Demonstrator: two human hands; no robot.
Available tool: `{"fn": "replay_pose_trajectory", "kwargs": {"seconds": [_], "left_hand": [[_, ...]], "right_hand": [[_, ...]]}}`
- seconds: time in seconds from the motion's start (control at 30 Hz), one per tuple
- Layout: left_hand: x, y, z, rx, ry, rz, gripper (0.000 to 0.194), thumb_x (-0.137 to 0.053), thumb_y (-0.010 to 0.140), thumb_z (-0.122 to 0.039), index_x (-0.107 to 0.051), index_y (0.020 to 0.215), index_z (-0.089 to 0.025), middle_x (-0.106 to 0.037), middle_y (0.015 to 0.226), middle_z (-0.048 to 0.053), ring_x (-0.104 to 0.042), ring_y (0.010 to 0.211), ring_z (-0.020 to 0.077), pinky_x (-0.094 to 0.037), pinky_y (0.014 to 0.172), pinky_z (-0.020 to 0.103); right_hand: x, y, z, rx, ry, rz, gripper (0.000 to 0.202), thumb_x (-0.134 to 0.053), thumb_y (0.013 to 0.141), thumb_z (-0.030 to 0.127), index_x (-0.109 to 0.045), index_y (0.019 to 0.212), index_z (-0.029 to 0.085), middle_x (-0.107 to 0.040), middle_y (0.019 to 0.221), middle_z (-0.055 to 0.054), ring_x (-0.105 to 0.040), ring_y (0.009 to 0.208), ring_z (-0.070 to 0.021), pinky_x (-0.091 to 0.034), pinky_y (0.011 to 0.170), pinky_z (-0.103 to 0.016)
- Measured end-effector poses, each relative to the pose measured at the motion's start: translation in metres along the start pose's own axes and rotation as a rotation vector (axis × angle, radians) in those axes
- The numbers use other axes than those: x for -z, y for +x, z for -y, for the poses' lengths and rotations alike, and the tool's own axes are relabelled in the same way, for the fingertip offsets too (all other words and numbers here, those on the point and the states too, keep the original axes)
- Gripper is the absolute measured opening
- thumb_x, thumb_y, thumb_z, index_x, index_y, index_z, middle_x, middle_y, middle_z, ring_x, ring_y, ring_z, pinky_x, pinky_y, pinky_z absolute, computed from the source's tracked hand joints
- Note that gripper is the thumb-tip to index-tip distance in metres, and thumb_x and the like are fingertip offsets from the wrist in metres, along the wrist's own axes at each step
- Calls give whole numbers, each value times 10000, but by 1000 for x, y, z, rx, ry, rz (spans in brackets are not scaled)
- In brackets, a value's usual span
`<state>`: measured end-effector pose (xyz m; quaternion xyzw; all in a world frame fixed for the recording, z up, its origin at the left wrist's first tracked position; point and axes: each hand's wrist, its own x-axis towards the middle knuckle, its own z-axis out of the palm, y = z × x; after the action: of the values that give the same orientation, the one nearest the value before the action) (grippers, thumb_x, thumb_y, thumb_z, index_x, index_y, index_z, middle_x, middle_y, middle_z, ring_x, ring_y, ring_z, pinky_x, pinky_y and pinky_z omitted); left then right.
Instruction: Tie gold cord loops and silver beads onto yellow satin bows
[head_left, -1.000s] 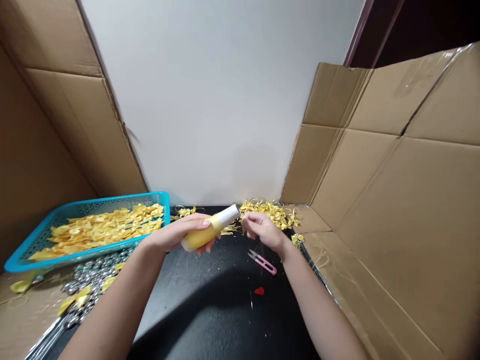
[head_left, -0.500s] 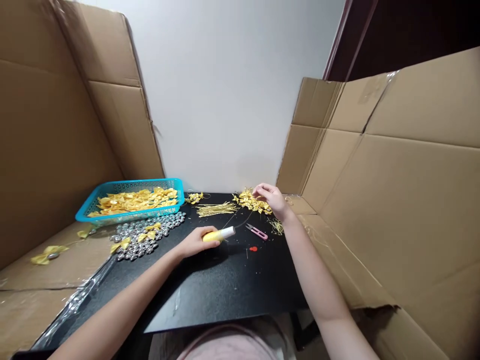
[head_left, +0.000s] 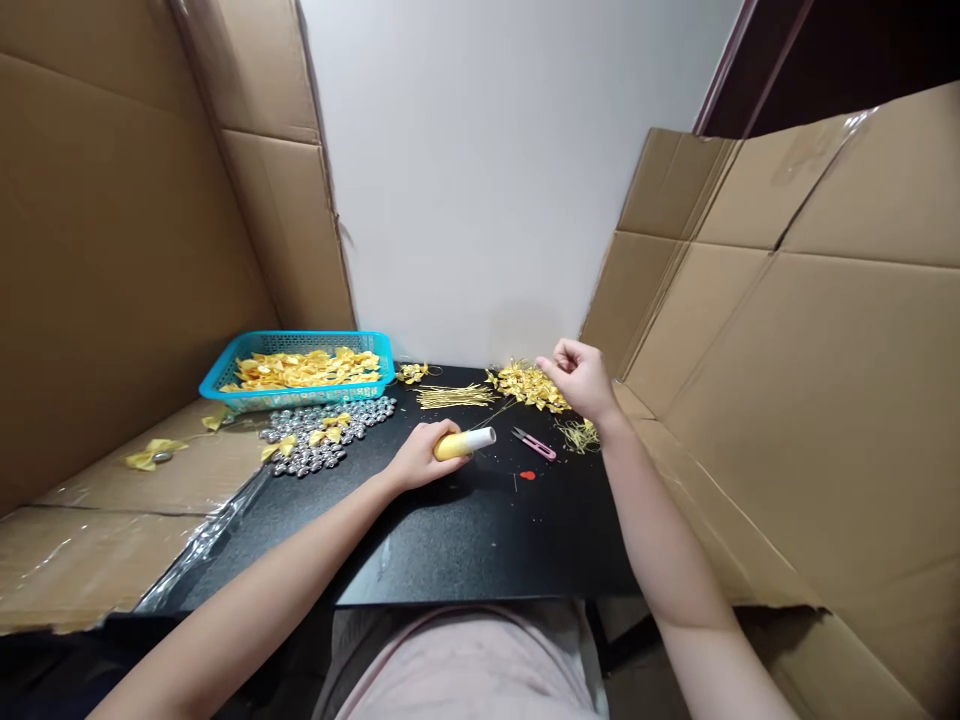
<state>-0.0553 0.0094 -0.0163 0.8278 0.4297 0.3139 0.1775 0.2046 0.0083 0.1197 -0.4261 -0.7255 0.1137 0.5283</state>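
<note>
My left hand (head_left: 426, 455) is wrapped around a spool of yellow thread (head_left: 450, 446), whose white tube end points right, just above the black table. My right hand (head_left: 581, 378) is raised at the far right of the table, fingers curled in. A faint line of thread (head_left: 504, 408) runs from near the spool toward it; the fine end in the fingers is hard to see. Below and left of the right hand lie a heap of yellow bows (head_left: 529, 382) and pink thread snips (head_left: 534, 444). A red piece (head_left: 528, 476) lies beside a thin needle-like sliver (head_left: 515, 483).
A blue basket (head_left: 296, 400) of yellow bows stands at the back left. Silver beads (head_left: 307, 455) spread before it, with several bows among them. Gold twisted ties (head_left: 454, 396) lie at the back, thread scraps (head_left: 577, 435) at right. Cardboard walls (head_left: 810, 400) flank the table (head_left: 465, 550).
My right hand has moved up and right, away from the spool, and its fingers have curled in more. The left hand still holds the spool. The whole view has shifted.
</note>
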Motion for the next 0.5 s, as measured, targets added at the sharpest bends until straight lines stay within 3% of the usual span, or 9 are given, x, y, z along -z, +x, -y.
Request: {"fn": "replay_pose_trajectory", "kwargs": {"seconds": [0.1,0.2,0.27,0.37,0.5], "left_hand": [[-1,0,2,-29,90,12,365,-550,809,-516,-608,961,-190,-655,907,64,-548,854,243,-377,847,387],[0,-1,3,-88,85,20,380,-472,866,-511,-627,916,-167,-625,900,85,-517,847,242,-388,825,385],[0,-3,2,-132,54,16,368,-476,871,-489,-625,931,-158,-606,938,97,-516,870,241,-404,828,376],[-1,-5,-1,-144,-20,10,341,-488,875,-428,-583,1076,-170,-602,1023,94,-532,934,241,-412,868,372],[-5,-5,3,-48,-251,-16,286,-518,839,-348,-502,1078,-191,-598,987,56,-556,908,215,-429,850,347]], "right_hand": [[-19,8,-6,-48,45,-109,516,-623,780,464,-226,556,222,-210,542,71,-215,528,-86,-210,532,-258],[-31,16,-6,-126,120,-27,559,-541,805,607,-223,549,226,-202,535,63,-207,518,-89,-180,513,-266],[-32,20,-5,-182,146,61,539,-510,823,601,-240,545,226,-200,526,61,-200,509,-88,-160,505,-271],[-22,24,-2,-275,174,246,462,-537,820,455,-275,518,223,-213,501,64,-196,489,-83,-161,496,-271],[1,23,-1,-237,339,700,394,-562,776,351,-326,490,218,-258,495,61,-221,495,-81,-232,508,-266]]}}
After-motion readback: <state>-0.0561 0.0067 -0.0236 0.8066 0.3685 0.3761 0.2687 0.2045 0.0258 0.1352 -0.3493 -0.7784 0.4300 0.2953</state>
